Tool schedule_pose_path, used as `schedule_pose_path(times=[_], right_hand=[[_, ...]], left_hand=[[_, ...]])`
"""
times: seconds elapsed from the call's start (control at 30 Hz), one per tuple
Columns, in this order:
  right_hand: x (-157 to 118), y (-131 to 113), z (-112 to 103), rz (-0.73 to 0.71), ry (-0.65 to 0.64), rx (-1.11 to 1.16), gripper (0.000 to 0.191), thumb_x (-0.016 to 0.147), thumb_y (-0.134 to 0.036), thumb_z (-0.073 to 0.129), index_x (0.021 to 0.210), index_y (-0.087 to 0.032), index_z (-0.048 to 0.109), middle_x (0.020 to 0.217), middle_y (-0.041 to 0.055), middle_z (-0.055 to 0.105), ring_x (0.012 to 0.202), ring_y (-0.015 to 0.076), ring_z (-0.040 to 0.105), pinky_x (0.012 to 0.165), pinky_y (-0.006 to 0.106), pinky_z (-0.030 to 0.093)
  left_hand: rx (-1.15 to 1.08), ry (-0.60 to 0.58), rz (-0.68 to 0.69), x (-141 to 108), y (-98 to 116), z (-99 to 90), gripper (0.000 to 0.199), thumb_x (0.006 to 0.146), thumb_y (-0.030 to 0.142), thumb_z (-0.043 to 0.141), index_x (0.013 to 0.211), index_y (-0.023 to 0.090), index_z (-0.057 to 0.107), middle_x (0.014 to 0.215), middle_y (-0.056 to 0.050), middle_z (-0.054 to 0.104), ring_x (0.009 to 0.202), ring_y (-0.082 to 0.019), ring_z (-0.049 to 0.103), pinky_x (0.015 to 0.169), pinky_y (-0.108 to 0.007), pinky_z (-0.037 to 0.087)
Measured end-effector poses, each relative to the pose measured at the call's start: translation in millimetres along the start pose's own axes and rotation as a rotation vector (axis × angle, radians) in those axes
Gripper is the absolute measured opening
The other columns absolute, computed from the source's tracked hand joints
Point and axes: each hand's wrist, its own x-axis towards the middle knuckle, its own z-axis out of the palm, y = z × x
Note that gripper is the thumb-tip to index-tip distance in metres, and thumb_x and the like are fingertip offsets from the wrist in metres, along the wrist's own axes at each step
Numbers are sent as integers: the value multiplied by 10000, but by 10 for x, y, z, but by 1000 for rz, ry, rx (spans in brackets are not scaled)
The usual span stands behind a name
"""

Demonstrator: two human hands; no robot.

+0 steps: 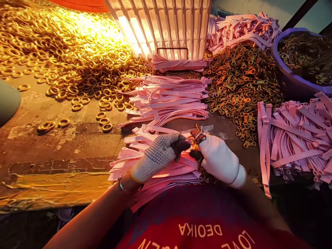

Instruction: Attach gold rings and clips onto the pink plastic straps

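Close in front of my body, my left hand (166, 150), in a grey-white dotted glove with dark fingertips, is closed in a pinch. A bit of pink strap (185, 141) shows at its fingertips; the rest is hidden. My right hand (218, 157), in a white glove with dark fingertips, is curled closed just beside it. Small gold metal clasps (198, 128) poke out from between its fingers. Both hands hover over a layered pile of flat pink straps (137, 138), which runs beneath the left wrist.
Gold rings (90, 62) are heaped at the back left, some loose nearer. Gold clasps (243, 93) lie heaped right of the straps. A purple tub (281, 65) of metal parts stands at right, with another pink strap pile (298, 138) before it. A white ribbed panel (166, 27) rises behind.
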Motion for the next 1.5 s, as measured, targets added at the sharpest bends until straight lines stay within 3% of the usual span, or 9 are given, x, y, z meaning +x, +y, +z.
schedule_pose_path(times=[0.37, 0.5, 0.7, 0.77, 0.87, 1.03, 1.17, 1.33, 1.5], right_hand=[[-3, 127, 121, -226, -25, -59, 116, 855, -110, 517, 840, -160, 620, 672, 77, 614, 587, 204, 513, 547, 334, 252], [-124, 133, 31, -177, 7, -47, 112, 880, -138, 545, 812, -163, 630, 668, 72, 624, 589, 192, 517, 555, 325, 257], [-302, 558, -35, -94, -107, 458, 192, 949, -325, 647, 824, -183, 678, 841, 50, 700, 736, 181, 634, 676, 280, 444], [-192, 848, 59, -27, -27, 606, 180, 976, -335, 611, 947, -187, 709, 971, 56, 726, 854, 190, 671, 776, 290, 496], [162, 1271, 268, 174, 116, 385, 230, 973, -243, 556, 1108, -145, 716, 1072, 111, 731, 996, 241, 656, 901, 347, 487], [739, 1508, 508, 70, -108, -126, 333, 935, -79, 484, 1206, -48, 676, 1338, 231, 618, 1248, 332, 512, 992, 408, 372], [806, 1424, 604, 112, -169, -176, 325, 955, -51, 398, 1103, -24, 685, 1190, 259, 648, 1105, 325, 561, 907, 409, 376], [690, 1436, 634, 269, -216, -158, 256, 895, -51, 472, 1037, -41, 685, 1052, 232, 679, 976, 286, 619, 818, 341, 393], [649, 1531, 583, 371, -244, -99, 209, 889, -145, 548, 1043, -119, 688, 1032, 155, 718, 928, 248, 650, 742, 289, 405]], left_hand=[[123, -21, 135, 12, 13, 69, 250, 903, 290, 508, 738, 192, 669, 660, -15, 679, 617, -151, 584, 595, -250, 404], [208, -86, 196, -34, -59, -304, 173, 830, 262, 551, 814, 218, 718, 807, -35, 745, 714, -179, 632, 670, -267, 478], [445, 218, -46, -345, -120, -879, 290, 828, 443, 556, 910, 270, 773, 738, 15, 729, 625, -193, 605, 594, -286, 467], [411, 278, -127, -364, -103, -850, 358, 866, 484, 539, 1025, 258, 766, 666, 18, 697, 569, -191, 594, 563, -288, 455], [360, 240, -68, -124, -81, -675, 400, 907, 486, 505, 1067, 225, 762, 643, -12, 685, 551, -189, 593, 568, -307, 465], [752, 225, 134, 738, -66, -470, 414, 944, 265, 478, 1269, 138, 700, 1201, -181, 715, 1086, -292, 658, 949, -415, 506], [884, 69, 76, 1159, -82, -362, 457, 921, 173, 475, 1341, 117, 649, 1264, -222, 656, 979, -322, 696, 813, -418, 540], [1067, -6, 120, 1032, -251, -204, 540, 994, 151, 316, 1502, 186, 497, 1360, -232, 580, 805, -269, 700, 677, -391, 528], [1073, -9, 308, 785, -494, -184, 475, 1066, 264, 242, 1390, 123, 561, 1114, -197, 690, 784, -247, 691, 675, -371, 540]])
